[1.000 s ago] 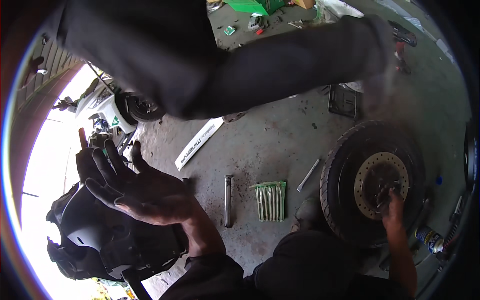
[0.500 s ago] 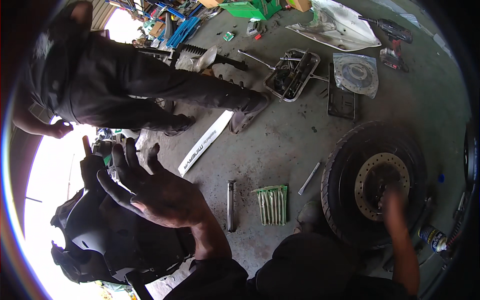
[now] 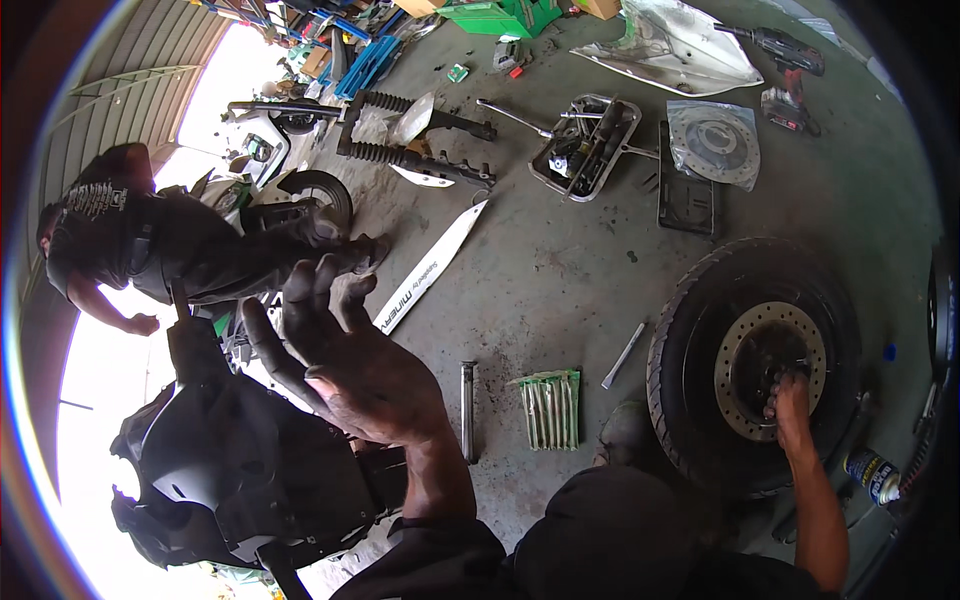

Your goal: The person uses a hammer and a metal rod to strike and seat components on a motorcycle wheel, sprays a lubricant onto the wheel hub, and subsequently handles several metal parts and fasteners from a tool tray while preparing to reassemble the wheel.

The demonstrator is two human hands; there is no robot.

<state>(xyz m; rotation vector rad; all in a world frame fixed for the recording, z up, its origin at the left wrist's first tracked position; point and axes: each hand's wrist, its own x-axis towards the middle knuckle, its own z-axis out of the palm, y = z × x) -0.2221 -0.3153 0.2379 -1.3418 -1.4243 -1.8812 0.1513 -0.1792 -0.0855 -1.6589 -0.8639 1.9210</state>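
My left hand, darkened with grime, is raised with its fingers spread and slightly bent, and nothing is in it. Behind it, lower left, lies a large black plastic body panel. At the right, my right hand is at the hub of a wheel lying flat, its fingers curled over the middle. Whatever its fingers grip is too small and dark to make out. Around the hub runs a drilled brake disc, inside a black tyre.
Between my hands lie a metal rod, a packet of several slim sticks and a thin tool. A spray can lies beside the tyre. Farther off are a metal tray, a bagged disc, a fork assembly and another person.
The other person has moved away to the far left, uncovering the fork assembly and a motorcycle. My right hand, blurred before, now shows clearly at the hub. My left hand stays raised.
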